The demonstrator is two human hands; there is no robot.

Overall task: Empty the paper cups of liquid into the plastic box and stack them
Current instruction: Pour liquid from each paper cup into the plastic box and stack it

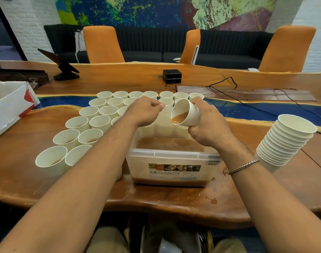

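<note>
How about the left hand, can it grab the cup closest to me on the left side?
Probably yes. The left hand seems to hold nothing, and that cup stands on the table just beside the left forearm with nothing over it. The hand would only need to draw back.

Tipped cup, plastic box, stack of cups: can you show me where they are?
tipped cup [191, 115], head view, its white side wall.
plastic box [171, 153], head view, its near rim.
stack of cups [281, 145], head view, stacked rims.
</note>
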